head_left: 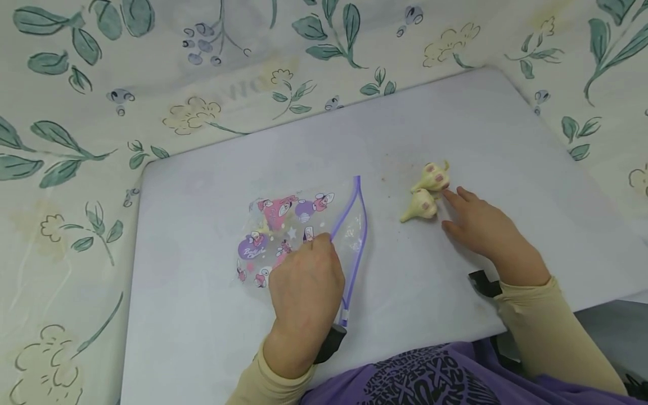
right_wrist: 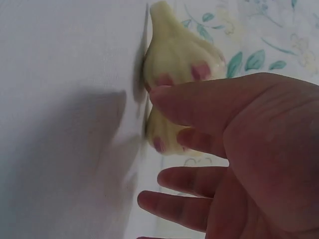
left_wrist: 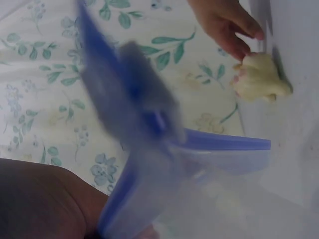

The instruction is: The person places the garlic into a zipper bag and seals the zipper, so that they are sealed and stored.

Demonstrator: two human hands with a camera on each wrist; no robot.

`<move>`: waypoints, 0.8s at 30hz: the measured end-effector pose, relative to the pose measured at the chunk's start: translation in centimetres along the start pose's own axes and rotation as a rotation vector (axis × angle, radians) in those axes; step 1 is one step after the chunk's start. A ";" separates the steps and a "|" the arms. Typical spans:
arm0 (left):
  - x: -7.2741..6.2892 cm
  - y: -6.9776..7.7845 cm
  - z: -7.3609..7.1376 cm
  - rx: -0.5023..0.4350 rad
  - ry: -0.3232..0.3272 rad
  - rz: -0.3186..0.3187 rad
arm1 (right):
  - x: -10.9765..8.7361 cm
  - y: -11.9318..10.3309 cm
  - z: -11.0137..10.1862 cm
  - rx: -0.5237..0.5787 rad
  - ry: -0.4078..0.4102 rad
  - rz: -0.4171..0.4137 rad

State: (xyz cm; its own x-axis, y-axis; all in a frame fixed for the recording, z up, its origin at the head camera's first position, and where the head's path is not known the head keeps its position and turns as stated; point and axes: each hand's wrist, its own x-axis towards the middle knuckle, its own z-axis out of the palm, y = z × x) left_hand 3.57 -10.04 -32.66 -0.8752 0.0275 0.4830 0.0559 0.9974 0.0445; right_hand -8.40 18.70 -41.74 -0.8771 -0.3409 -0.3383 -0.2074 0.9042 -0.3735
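Observation:
A clear zip bag (head_left: pixel 278 216) with pink and purple cartoon prints lies on the white table, its purple zip edges parted on the right side. My left hand (head_left: pixel 306 287) grips the near side of the bag by its mouth; in the left wrist view the blue-purple zip strip (left_wrist: pixel 227 141) stands spread apart. To the right, two pale garlic bulbs (head_left: pixel 421 205) with pinkish patches sit against each other. My right hand (head_left: pixel 481 230) is right beside them, fingers extended. In the right wrist view its thumb overlaps the nearer bulb (right_wrist: pixel 174 55), with the second bulb (right_wrist: pixel 167 132) partly hidden behind.
The white tabletop (head_left: pixel 192 337) extends around the bag and bulbs, with small brown specks near the bulbs. A leaf-and-flower patterned cloth (head_left: pixel 243 73) borders it at the back and sides. My purple shirt (head_left: pixel 430 374) is at the near edge.

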 end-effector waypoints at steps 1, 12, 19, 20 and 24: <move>0.0 0.0 0.0 -0.004 -0.001 -0.001 | 0.0 -0.1 0.0 0.000 0.002 -0.004; 0.0 -0.1 -0.2 -0.014 -0.044 -0.011 | 0.2 -2.2 0.6 0.038 0.035 -0.114; 0.0 0.0 -0.4 -0.007 -0.056 -0.017 | 1.0 -3.3 1.2 0.020 0.092 -0.180; -0.1 0.0 -0.4 -0.006 -0.056 -0.017 | 1.1 -3.5 1.2 0.015 0.095 -0.188; -0.1 0.0 -0.3 -0.004 -0.056 -0.020 | 1.7 -4.7 1.1 -0.029 0.097 -0.212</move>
State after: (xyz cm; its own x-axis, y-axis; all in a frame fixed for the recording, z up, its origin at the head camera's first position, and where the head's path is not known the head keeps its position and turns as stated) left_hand 3.80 -10.02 -32.45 -0.9017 0.0109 0.4321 0.0397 0.9976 0.0575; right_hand -8.44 13.53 -41.54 -0.8501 -0.4986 -0.1696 -0.4024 0.8227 -0.4016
